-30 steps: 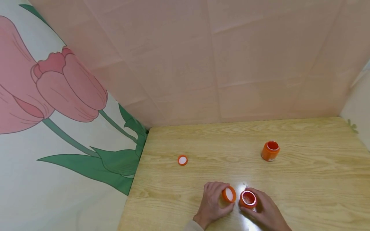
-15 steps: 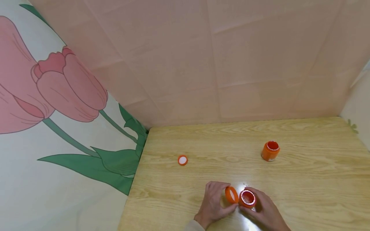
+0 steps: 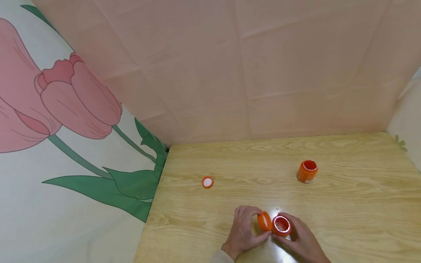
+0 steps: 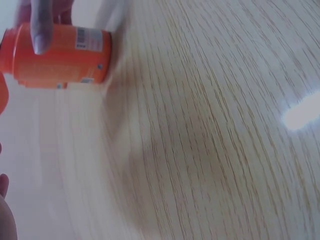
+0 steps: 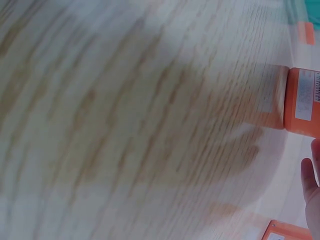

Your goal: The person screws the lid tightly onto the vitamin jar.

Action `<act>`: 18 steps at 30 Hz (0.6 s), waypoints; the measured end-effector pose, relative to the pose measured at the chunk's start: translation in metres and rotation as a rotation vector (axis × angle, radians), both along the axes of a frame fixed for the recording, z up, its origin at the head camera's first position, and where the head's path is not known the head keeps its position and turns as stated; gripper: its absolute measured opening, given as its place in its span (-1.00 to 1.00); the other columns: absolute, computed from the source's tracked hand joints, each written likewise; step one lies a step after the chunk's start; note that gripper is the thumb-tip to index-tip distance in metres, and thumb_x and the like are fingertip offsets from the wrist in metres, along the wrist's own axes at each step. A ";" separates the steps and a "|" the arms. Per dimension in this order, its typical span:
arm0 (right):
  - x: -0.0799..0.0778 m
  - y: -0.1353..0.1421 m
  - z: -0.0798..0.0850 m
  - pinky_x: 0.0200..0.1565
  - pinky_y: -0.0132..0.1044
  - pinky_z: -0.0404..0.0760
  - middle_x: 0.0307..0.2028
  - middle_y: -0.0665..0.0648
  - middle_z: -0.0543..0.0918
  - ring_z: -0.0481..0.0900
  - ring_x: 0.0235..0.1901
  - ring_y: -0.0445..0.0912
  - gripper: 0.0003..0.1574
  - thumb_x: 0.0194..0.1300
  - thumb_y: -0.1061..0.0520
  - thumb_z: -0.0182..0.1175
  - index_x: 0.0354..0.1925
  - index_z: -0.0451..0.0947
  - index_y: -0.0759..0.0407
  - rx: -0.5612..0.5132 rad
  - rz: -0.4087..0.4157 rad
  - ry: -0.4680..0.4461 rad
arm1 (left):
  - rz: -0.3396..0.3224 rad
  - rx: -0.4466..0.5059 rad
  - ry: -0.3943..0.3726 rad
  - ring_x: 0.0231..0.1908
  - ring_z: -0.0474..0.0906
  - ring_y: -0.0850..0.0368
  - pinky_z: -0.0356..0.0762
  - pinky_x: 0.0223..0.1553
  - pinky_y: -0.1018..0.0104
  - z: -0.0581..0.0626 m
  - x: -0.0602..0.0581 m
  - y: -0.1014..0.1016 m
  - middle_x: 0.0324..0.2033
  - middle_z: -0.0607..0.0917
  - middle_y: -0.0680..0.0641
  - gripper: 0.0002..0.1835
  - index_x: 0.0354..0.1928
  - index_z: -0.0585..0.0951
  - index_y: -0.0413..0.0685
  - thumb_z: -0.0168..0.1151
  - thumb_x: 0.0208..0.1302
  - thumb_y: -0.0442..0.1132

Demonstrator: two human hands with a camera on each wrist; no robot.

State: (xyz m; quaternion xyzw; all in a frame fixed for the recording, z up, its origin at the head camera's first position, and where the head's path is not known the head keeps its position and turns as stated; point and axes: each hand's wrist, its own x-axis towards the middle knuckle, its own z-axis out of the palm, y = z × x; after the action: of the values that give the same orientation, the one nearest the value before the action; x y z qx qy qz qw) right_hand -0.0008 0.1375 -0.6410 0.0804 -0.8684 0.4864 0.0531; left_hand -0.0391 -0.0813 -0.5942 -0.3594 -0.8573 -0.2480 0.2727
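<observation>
My left hand [image 3: 241,232] pinches an orange screw lid [image 3: 264,221] between thumb and fingers. The lid is tipped on edge, its white lining partly showing, right beside the mouth of an orange jar [image 3: 281,226]. My right hand [image 3: 302,237] grips that jar from the right. It stands upright and uncovered, with a whitish rim and a red inside. The left wrist view shows the jar [image 4: 65,55] from the side, labels on its wall and a finger across it. Only a little of my left hand [image 4: 6,215] appears there. The right wrist view catches the jar [image 5: 304,102] at its edge.
A second orange jar [image 3: 307,171], also uncovered, stands farther back on the right of the wood-grain table [image 3: 243,164]. Another orange lid [image 3: 207,182] lies with its white lining up on the left. A pink cloth [image 3: 204,73] hangs behind the table, a tulip-printed one [image 3: 82,153] at left.
The lid in my left hand has shifted slightly right, closer to the jar, and turned so less of its white lining faces up. The right hand and jar have barely moved.
</observation>
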 end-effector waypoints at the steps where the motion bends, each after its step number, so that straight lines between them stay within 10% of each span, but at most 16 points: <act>1: 0.000 0.000 0.000 -0.03 -0.69 0.38 -0.02 -0.15 0.62 0.56 -0.09 -0.33 -0.10 -0.12 -0.06 0.61 0.20 0.49 -0.03 -0.002 -0.001 -0.002 | -0.001 -0.002 0.001 -0.03 0.49 0.25 0.32 0.12 0.32 0.000 0.000 0.000 -0.07 0.60 0.12 -0.31 0.01 0.50 -0.03 0.57 -0.15 0.08; 18: -0.002 0.002 -0.003 0.04 -0.77 0.28 0.02 -0.06 0.68 0.56 -0.03 -0.39 -0.09 -0.10 -0.06 0.60 0.23 0.50 0.05 -0.006 0.026 0.047 | -0.004 -0.034 -0.019 -0.03 0.48 0.27 0.33 0.14 0.33 0.003 0.000 0.006 -0.06 0.60 0.15 -0.29 0.07 0.51 0.02 0.55 -0.13 0.11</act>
State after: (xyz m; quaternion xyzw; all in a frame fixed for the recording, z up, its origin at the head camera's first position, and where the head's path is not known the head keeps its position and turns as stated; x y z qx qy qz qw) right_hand -0.0029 0.1397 -0.6435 0.1027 -0.8643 0.4878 0.0676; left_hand -0.0389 -0.0749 -0.5915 -0.3635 -0.8632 -0.2374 0.2577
